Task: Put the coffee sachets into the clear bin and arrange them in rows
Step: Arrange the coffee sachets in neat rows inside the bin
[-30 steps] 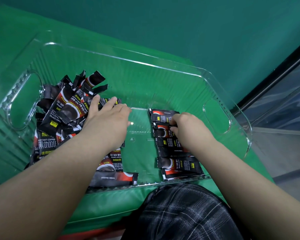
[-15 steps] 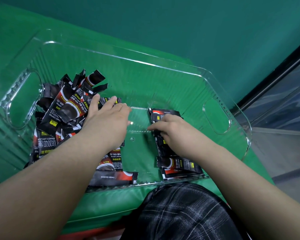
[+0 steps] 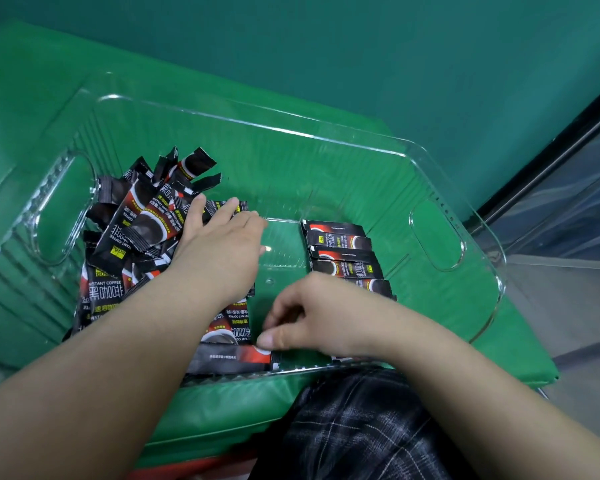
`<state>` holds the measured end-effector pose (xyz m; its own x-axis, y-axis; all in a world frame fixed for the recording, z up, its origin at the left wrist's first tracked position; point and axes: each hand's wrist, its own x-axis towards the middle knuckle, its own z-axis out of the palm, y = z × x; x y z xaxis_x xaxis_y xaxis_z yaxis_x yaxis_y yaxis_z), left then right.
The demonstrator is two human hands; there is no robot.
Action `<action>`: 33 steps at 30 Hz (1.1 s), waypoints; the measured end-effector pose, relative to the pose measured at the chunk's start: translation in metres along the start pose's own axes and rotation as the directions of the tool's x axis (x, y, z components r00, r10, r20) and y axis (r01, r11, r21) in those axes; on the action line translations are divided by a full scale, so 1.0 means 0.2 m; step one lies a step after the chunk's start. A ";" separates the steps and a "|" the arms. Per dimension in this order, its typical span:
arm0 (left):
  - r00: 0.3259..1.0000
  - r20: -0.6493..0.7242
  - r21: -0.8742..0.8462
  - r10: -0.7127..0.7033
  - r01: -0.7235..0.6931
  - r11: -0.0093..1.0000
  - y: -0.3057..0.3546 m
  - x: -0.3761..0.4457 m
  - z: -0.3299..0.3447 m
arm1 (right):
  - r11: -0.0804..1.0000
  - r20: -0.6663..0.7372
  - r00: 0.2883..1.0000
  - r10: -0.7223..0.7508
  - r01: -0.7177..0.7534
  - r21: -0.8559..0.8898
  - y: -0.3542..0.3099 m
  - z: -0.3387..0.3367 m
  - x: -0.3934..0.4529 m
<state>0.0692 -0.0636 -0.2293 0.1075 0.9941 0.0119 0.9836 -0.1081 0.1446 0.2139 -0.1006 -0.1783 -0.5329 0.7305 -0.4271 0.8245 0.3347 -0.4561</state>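
A clear bin (image 3: 257, 124) with cut-out handles sits on a green cushion. At its left end lies a loose pile of black-and-red coffee sachets (image 3: 142, 230). My left hand (image 3: 219, 251) rests flat on that pile, fingers straight. Along the right side, several sachets form a neat row (image 3: 343, 251), and my right forearm hides its near end. My right hand (image 3: 319, 317) is low at the near wall, fingers curled. Its thumb and fingertips pinch the red end of a sachet (image 3: 229, 358) that lies along the near wall.
The green cushion (image 3: 222, 410) carries the bin, with a teal wall behind. My plaid trouser leg (image 3: 361, 427) is just below the bin's near edge. At the right are a black frame and grey floor (image 3: 568, 289). Bare bin floor shows between pile and row.
My right hand left the row of sachets and moved left and toward me, to the sachet by the near wall. The left hand stayed on the pile.
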 end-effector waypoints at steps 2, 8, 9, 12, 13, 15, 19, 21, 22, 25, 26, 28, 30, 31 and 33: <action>1.000 -0.005 0.000 -0.002 0.002 1.000 0.00 0.00 0.00 | 0.997 0.051 0.998 -0.026 0.022 0.074 -0.01 0.04 0.00; 1.000 -0.005 0.005 -0.004 0.004 1.000 0.00 0.00 0.01 | 0.983 0.094 0.992 -0.087 0.070 0.168 0.00 0.05 0.03; 1.000 -0.002 0.001 -0.006 0.006 1.000 0.00 0.00 0.00 | 0.987 0.093 0.993 -0.071 0.057 0.151 0.01 0.03 0.02; 1.000 0.000 -0.004 0.000 0.000 1.000 0.00 0.00 0.00 | 1.000 0.047 0.999 0.003 -0.004 0.013 0.07 -0.04 -0.02; 1.000 -0.001 -0.006 0.003 -0.003 1.000 0.00 0.00 0.00 | 0.998 0.019 0.999 0.034 -0.033 -0.055 0.09 -0.08 -0.05; 1.000 0.001 -0.005 0.007 -0.007 1.000 0.00 0.00 0.00 | 0.979 -0.041 0.994 0.103 -0.108 -0.175 0.14 -0.17 -0.10; 1.000 0.001 -0.002 0.008 -0.008 1.000 0.00 0.01 0.00 | 0.909 -0.144 0.968 0.205 -0.242 -0.339 0.21 -0.29 -0.17; 1.000 0.004 -0.004 0.007 -0.007 1.000 0.00 0.00 0.00 | 0.858 -0.162 0.963 0.216 -0.266 -0.439 0.22 -0.31 -0.17; 1.000 0.006 -0.005 0.008 -0.008 1.000 0.00 0.00 0.00 | 0.839 -0.150 0.965 0.214 -0.260 -0.477 0.22 -0.31 -0.17; 1.000 0.009 -0.001 0.007 -0.007 1.000 0.00 0.00 -0.01 | 0.818 -0.075 0.972 0.221 -0.227 -0.529 0.23 -0.27 -0.17; 1.000 0.011 0.001 0.005 -0.005 1.000 0.00 0.00 -0.01 | 0.819 -0.053 0.973 0.227 -0.220 -0.530 0.23 -0.26 -0.17; 1.000 0.014 0.006 0.000 0.000 1.000 0.00 0.00 -0.01 | 0.825 -0.023 0.972 0.235 -0.212 -0.524 0.22 -0.24 -0.17; 1.000 0.016 0.009 -0.002 0.002 1.000 0.00 0.01 0.00 | 0.828 -0.006 0.972 0.236 -0.204 -0.522 0.23 -0.22 -0.17; 1.000 0.017 0.009 -0.001 0.001 1.000 0.00 0.01 0.00 | 0.830 -0.001 0.972 0.233 -0.200 -0.520 0.23 -0.21 -0.17; 1.000 0.017 0.008 -0.002 0.002 1.000 0.00 0.01 0.00 | 0.831 0.007 0.973 0.230 -0.192 -0.522 0.24 -0.19 -0.18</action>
<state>0.0691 -0.0624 -0.2283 0.1081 0.9941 -0.0050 0.9849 -0.1064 0.1363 0.2794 -0.0878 -0.1554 -0.3304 0.7837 -0.5260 0.8869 0.4485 0.1111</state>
